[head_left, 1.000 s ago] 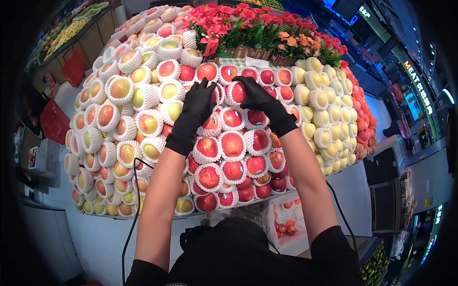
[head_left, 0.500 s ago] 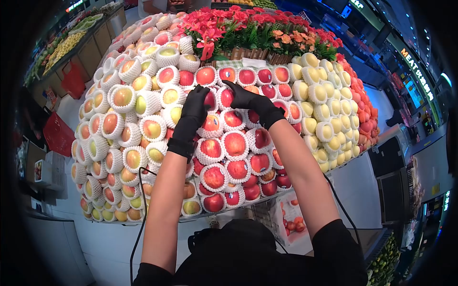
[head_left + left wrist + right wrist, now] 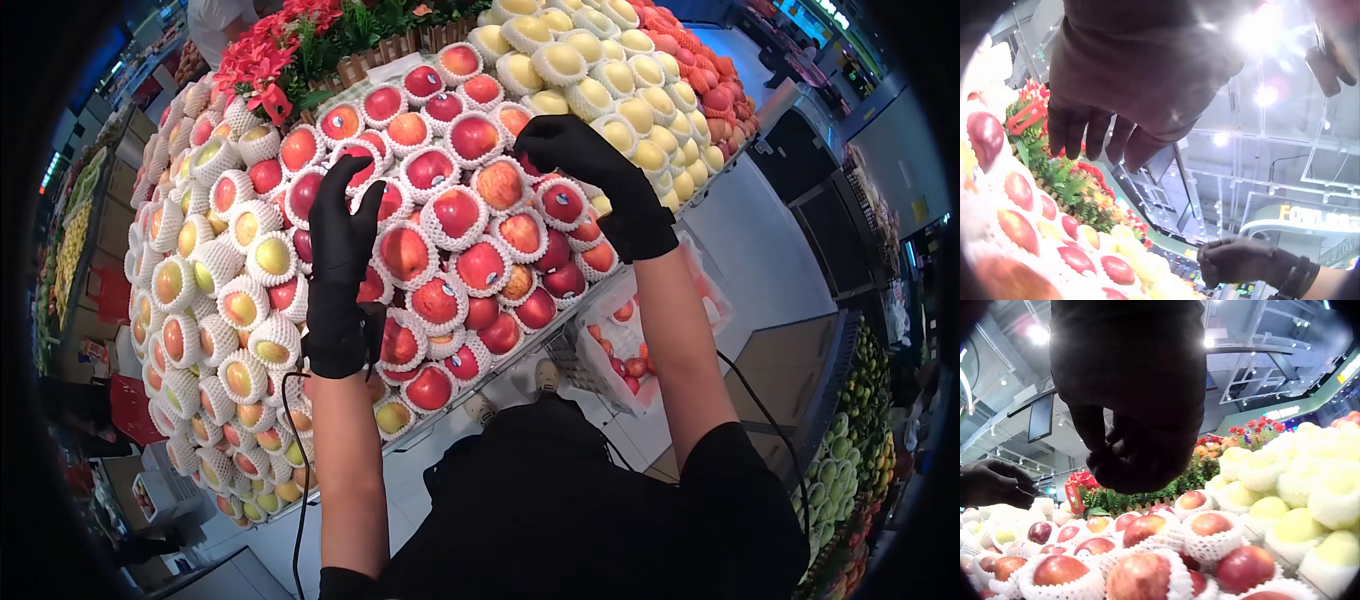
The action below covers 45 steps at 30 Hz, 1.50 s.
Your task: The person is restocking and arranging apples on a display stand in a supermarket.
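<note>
In the head view my black-gloved left hand [image 3: 345,225] hovers over the left part of the red apples, thumb and forefinger spread apart around nothing. Close beyond its fingertips lies a red apple [image 3: 357,165] in a white foam net. The left wrist view shows the left fingers [image 3: 1094,131] reaching loosely forward, nothing in them. My black-gloved right hand [image 3: 590,165] hangs at the right side of the apples, close to the yellow fruit. Its fingers [image 3: 1129,465] are curled inward with the thumb near them, and nothing shows between them. A netted apple [image 3: 1211,524] sits below it.
Pale netted apples [image 3: 240,308] slope down on the left. Yellow netted fruit [image 3: 590,95] is piled at the right, with orange-netted fruit [image 3: 705,70] beyond. Red flowers [image 3: 275,60] and a small wooden fence [image 3: 385,55] line the back. A box with apples [image 3: 640,385] stands below the front edge.
Both hands have come away from the apples between them and moved apart. The right hand has shifted right with its fingers drawn in. The head view has turned and moved closer to the display.
</note>
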Each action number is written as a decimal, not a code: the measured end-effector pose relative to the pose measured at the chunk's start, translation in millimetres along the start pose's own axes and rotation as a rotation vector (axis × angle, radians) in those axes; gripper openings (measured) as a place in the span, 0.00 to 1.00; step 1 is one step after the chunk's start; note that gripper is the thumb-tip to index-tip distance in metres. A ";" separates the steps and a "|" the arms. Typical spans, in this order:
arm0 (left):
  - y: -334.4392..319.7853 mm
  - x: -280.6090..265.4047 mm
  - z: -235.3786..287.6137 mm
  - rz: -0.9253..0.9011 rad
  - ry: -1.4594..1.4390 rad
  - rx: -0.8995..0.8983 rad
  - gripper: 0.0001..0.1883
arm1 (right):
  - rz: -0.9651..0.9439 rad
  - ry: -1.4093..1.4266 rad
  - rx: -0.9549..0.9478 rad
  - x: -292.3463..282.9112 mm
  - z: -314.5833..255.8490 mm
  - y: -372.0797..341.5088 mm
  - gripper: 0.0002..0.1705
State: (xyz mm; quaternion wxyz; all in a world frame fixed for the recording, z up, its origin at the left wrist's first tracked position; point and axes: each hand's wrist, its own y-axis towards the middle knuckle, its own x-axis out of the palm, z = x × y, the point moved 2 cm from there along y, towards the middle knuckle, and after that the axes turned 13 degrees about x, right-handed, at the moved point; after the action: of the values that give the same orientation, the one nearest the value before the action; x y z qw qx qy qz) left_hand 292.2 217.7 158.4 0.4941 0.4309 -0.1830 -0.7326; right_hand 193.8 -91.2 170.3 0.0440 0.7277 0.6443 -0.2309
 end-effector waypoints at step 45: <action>-131.1 354.2 159.8 -0.826 -0.483 -0.487 0.20 | 0.727 -0.110 0.776 17.7 548.3 -192.2 0.49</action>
State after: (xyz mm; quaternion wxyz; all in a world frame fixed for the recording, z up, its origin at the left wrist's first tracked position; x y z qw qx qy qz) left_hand 38.4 -61.5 -2.5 0.1943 0.1591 0.0688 -0.9655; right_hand -142.4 -241.3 -279.5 -0.1173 0.8537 0.2147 -0.4597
